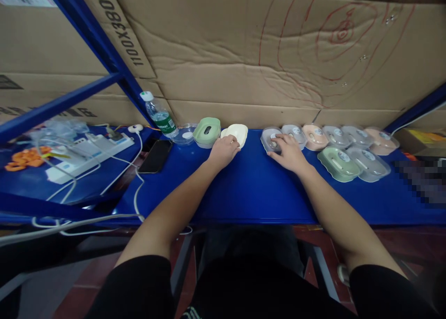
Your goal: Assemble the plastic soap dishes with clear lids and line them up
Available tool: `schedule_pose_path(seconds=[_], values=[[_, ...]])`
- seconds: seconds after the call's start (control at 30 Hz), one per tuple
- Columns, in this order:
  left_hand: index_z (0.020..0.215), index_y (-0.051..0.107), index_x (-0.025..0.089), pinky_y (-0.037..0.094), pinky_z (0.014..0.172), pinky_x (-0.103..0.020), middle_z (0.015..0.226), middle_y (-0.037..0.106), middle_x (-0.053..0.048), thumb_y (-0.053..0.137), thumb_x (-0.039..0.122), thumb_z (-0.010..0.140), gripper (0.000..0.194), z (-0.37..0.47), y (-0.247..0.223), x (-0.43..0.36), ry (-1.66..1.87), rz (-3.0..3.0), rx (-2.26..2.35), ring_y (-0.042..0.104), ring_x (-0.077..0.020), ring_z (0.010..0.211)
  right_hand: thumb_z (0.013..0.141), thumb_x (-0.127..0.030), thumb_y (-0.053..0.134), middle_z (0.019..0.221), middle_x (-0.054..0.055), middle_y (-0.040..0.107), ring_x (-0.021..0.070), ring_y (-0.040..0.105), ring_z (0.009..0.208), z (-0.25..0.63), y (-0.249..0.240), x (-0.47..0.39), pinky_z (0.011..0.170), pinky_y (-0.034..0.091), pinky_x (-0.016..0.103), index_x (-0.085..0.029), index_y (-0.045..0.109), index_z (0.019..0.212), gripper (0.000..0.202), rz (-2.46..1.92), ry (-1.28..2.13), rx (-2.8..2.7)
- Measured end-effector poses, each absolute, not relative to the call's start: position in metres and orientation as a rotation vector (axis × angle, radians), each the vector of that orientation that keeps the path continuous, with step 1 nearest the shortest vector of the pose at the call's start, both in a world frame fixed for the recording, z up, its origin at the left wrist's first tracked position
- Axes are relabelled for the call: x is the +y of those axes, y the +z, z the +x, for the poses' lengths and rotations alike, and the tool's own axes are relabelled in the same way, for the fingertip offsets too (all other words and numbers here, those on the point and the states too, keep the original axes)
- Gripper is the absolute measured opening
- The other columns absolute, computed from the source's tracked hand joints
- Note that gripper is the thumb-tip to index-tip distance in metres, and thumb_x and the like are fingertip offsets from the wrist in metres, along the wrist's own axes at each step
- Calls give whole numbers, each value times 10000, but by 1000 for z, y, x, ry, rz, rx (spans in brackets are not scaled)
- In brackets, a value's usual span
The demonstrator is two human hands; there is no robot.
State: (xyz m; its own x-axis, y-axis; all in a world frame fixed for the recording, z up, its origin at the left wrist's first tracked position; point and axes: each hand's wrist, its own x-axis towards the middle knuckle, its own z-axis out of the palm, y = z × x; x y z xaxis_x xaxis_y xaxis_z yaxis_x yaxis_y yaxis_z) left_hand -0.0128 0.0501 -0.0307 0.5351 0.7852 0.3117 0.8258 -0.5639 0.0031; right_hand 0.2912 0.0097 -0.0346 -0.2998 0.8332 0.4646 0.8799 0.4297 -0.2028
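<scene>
Reading the clock from the bare middle of the smooth blue table (251, 193), my left hand (225, 149) is sitting at ten, its bent fingers grasping the near edge of a cream, shallow, rounded plastic piece (240, 132) at eleven. My right hand (288, 152) is lying spread at two, fingers resting over a grey, rounded plastic box with a clear cover (266, 136) at one; whether it's gripping or only touching, I can't tell!

Now the danger: I'm pinching cream at one edge, so a lopsided pull could be tipping it. Swinging left, I'd be risking a knock to the pale green, round-cornered box with a dark oval slot (207, 129), sitting close beside it. Pushing right, I could be shoving the pale-grey, clear-covered box (293, 132) just beyond my fingers. A bigger sweep towards ten would be threatening the clear plastic bottle with a green label (163, 119), tall and narrow near the flat black phone (155, 156).

Textures, then: the covers are gleaming, the green box is looking matte, and behind it all, at twelve, the brown cardboard wall (209, 54) is showing long creases.
</scene>
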Motion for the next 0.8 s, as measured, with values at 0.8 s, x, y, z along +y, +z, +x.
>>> schedule_pose_path(seconds=[0.8], values=[[1263,748,238,430,981,-492,1339,735,-106,588,251,1025,287,-21,-32,51,-410,-2564,-1486,645,-337,1214,872,-420,756,1390,164,685,406,623,1323,286,-34,11,1174,459,636,-221,735,1229,410,-1372,6,-2128]])
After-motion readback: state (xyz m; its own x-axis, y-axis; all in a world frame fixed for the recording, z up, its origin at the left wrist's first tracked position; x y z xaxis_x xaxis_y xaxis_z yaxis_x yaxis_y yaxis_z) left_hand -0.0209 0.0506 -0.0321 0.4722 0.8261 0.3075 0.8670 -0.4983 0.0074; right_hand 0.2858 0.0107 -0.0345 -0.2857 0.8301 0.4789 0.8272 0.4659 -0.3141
